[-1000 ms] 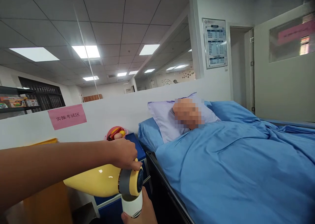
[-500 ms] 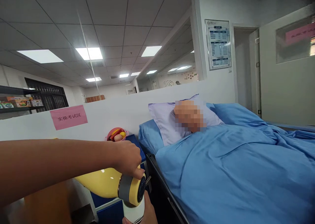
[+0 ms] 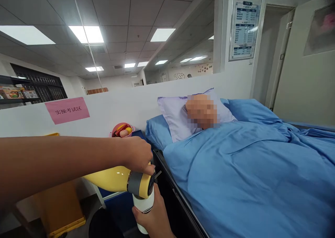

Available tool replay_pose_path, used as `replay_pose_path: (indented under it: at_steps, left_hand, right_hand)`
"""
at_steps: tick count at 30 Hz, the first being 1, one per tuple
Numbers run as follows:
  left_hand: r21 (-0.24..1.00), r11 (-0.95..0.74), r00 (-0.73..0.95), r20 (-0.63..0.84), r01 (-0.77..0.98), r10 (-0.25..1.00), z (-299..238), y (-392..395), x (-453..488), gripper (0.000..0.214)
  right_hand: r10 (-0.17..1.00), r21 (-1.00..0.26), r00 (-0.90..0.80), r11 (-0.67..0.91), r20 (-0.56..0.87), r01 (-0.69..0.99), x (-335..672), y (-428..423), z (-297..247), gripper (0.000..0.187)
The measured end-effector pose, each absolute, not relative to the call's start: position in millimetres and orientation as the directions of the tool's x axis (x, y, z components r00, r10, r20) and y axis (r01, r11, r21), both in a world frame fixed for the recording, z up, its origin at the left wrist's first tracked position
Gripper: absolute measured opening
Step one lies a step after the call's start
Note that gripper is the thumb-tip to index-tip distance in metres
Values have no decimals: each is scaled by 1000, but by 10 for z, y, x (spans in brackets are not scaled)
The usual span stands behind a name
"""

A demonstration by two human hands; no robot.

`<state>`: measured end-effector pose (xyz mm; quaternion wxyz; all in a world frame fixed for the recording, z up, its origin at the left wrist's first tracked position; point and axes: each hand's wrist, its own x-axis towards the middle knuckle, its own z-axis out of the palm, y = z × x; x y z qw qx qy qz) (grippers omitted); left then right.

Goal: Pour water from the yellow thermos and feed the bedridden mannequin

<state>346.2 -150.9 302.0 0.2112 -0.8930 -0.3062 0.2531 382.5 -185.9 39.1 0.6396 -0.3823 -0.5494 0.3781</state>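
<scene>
My left hand [image 3: 137, 154] is closed over the top of a yellow flask [image 3: 115, 178], at its grey-and-yellow neck. The flask lies tilted on its side with the mouth over a white cup [image 3: 143, 208]. My right hand [image 3: 154, 219] wraps round that cup from below. Both hands are at the lower left, beside the black bed rail [image 3: 180, 203].
A person lies in the bed under a blue sheet [image 3: 248, 171], head on a lilac pillow [image 3: 175, 117]. A pink bowl of fruit [image 3: 121, 130] sits on the blue bedside cabinet [image 3: 117, 205]. A yellow bin [image 3: 59, 203] stands at left under the white partition [image 3: 110, 112].
The view has tilted down and left a little. My right hand and the white cup show more fully now. The flask stays tipped over the cup.
</scene>
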Motion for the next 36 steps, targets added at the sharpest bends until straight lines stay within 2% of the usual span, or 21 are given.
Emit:
replay_pose_path:
  at_steps: [18,23,26,29,30,32,34,36]
  left_hand:
    - [-464,-732,695,-289,499,658,2925,-1366,3439,52]
    - [-457,-714,675,-282,531,682,2870,-1263,3371,48]
    - [-419,-724,697,-250,547,672,2908,-1041,3222,51]
    - [-304,-727,701,-209,616,682,3069,-654,2833,58]
    - [-234,-701,678,-183,674,712,3138,-509,2644,59]
    - [-33,-557,557,-22,830,830,3266,-229,2209,60]
    - [205,-342,293,236,917,927,3346,14,1760,62]
    - [390,-185,18,393,902,920,3358,223,1349,64]
  right_hand:
    - [916,-925,154,378,369,-28,3823,-1869,398,50]
    - [937,-940,97,339,334,-37,3734,-1796,481,47]
    - [927,-929,84,369,365,-38,3657,-1626,520,50]
    - [921,-924,87,382,380,-7,3614,-1446,437,59]
    - [929,-934,95,358,357,7,3621,-1407,376,62]
    - [949,-957,125,287,289,31,3670,-1368,222,58]
    - [959,-972,157,232,237,47,3747,-1366,61,40]
    - [963,-979,182,192,200,60,3821,-1371,-72,29]
